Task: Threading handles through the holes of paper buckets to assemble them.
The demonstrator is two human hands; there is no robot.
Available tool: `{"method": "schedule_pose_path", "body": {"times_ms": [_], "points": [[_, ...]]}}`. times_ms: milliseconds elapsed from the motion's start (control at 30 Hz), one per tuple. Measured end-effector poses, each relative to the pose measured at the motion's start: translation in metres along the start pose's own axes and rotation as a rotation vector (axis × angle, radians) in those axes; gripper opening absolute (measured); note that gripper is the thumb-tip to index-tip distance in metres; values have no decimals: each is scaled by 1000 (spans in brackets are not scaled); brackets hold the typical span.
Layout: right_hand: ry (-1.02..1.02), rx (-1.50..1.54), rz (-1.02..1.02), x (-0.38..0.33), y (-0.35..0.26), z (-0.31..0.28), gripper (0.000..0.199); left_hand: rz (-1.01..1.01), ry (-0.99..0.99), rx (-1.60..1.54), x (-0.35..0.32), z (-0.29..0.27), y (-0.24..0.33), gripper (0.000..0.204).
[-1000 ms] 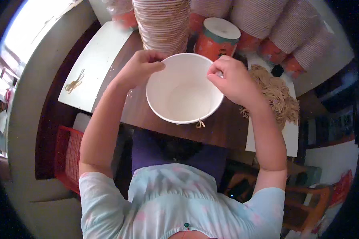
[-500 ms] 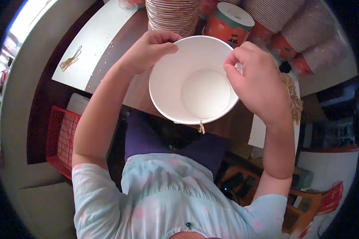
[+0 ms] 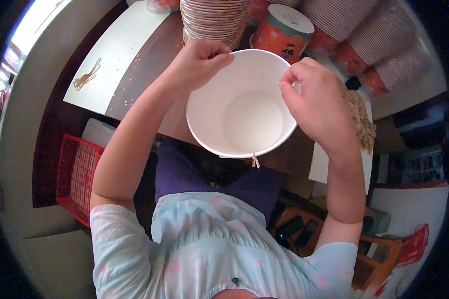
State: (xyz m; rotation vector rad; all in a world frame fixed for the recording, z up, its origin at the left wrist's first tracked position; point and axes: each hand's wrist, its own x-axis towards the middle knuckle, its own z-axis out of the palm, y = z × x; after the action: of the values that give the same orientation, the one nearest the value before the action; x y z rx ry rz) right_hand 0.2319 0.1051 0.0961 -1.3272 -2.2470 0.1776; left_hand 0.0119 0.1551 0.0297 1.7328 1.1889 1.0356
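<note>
A round white paper bucket (image 3: 207,107) is tilted with its mouth toward me, so its inside and bottom show. At the far left of the rim, my left hand (image 3: 197,65) is closed on the edge, thumb bent against the fingers. Over the right side of the rim, my right hand (image 3: 322,97) makes a pinch; a tiny pale bit shows at its fingertips, too small to name. From the near rim sticks a short knotted end of beige cord (image 3: 255,160). The bucket's outer wall is mostly hidden.
Behind the bucket rises a tall stack of nested buckets (image 3: 214,25), beside an upturned orange-and-green bucket (image 3: 284,37). More wrapped stacks (image 3: 344,17) fill the far right. A cord bundle (image 3: 87,75) lies left, a cord pile (image 3: 360,122) right. A red basket (image 3: 80,174) stands lower left.
My left hand has shifted a little to the right along the far rim. The bucket's far rim sits slightly lower in view. My right hand keeps its pinch at the right rim.
</note>
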Motion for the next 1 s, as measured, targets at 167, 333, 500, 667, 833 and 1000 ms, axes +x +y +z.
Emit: {"method": "schedule_pose_path", "body": {"times_ms": [167,333,500,667,833,1000], "points": [[-39,37,36,-3,2,3,13,-3,4,60,-1,1,3,21],[-47,22,30,-4,5,4,12,-39,16,166,-2,2,14,22],[-43,45,18,-5,7,5,12,-52,59,333,-5,5,21,24],[-61,48,37,-6,13,7,12,-44,27,233,-3,-2,14,22],[-49,41,17,-9,10,7,12,-51,-12,151,-2,-4,15,21],[-74,30,45,-12,7,6,12,-61,-83,216,-2,-5,21,20]]}}
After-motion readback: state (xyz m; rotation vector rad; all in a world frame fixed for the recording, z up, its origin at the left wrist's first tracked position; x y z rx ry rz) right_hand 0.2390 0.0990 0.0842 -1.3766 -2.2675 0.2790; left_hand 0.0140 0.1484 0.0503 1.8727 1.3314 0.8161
